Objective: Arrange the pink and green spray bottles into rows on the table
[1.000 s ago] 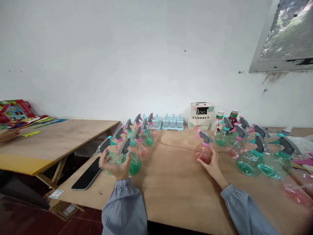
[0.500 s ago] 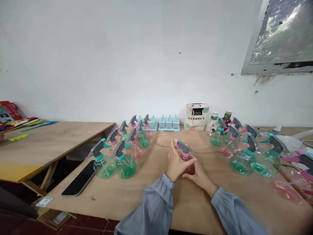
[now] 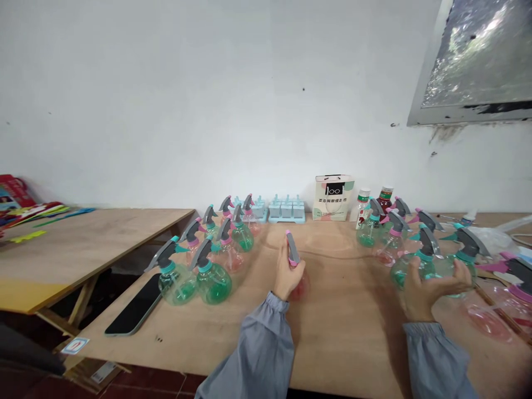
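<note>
My left hand [image 3: 288,272] is wrapped round the neck of a pink spray bottle [image 3: 302,287] in the middle of the table; its grey and pink head points away from me. Over on the right, my right hand [image 3: 428,289] is in front of two green spray bottles, its thumb and fingers spread apart. One green spray bottle [image 3: 427,244] shows behind the thumb, and another green spray bottle [image 3: 467,244] stands behind the fingertips. Whether the fingers touch either one I cannot tell.
More green and pink spray bottles [image 3: 214,284] stand in a group at left, beside a black phone [image 3: 135,305]. Blue popsicle moulds [image 3: 286,210], a paper bag [image 3: 333,199] and two drink bottles line the wall. A second table [image 3: 95,238] stands farther left.
My right hand has let go of the pink spray bottle and moved right to the green ones. The pink bottle has turned and shifted slightly left in my left hand.
</note>
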`<state>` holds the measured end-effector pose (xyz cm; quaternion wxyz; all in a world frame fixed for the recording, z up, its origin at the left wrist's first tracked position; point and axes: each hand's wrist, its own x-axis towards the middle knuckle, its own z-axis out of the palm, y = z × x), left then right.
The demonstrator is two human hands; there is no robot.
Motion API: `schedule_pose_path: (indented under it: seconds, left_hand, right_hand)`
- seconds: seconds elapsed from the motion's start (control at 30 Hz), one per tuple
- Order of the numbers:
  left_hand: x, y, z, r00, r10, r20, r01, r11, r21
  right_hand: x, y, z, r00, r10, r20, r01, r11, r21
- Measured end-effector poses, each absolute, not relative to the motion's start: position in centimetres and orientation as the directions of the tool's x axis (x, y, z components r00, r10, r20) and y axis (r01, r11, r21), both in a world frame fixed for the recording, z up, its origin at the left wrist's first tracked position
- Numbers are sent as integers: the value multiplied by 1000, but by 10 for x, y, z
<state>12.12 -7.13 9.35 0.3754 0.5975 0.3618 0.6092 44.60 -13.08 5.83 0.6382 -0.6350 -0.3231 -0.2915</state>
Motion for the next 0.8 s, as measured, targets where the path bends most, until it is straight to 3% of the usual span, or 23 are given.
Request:
schedule_pose_path:
  seconds: [0.07, 0.17, 0.33, 0.5, 0.67, 0.8]
  left_hand:
    - [120, -69, 95, 44, 916, 398, -116, -391, 913]
    - [116, -70, 101, 186, 923, 337, -309, -270, 912]
    - [98, -72, 110, 474, 824, 310, -508, -32, 861]
    - [92, -71, 105, 446, 860, 246, -528, 32, 849]
    - [96, -71, 103, 541, 798, 265, -525, 75, 847]
    - [97, -69, 108, 428, 894, 134, -535, 131, 835]
  right_hand:
    - [456, -127, 57, 694, 4, 720, 720, -14, -694]
    - [453, -116, 50, 761, 100, 641, 646, -23, -763]
    - [424, -95, 36, 555, 217, 803, 795, 147, -589]
    - [396, -85, 30, 475, 279, 835, 809, 235, -539]
    - [388, -86, 28, 467, 320, 825, 789, 270, -551]
    - [385, -87, 27, 470, 358, 806, 770, 279, -573]
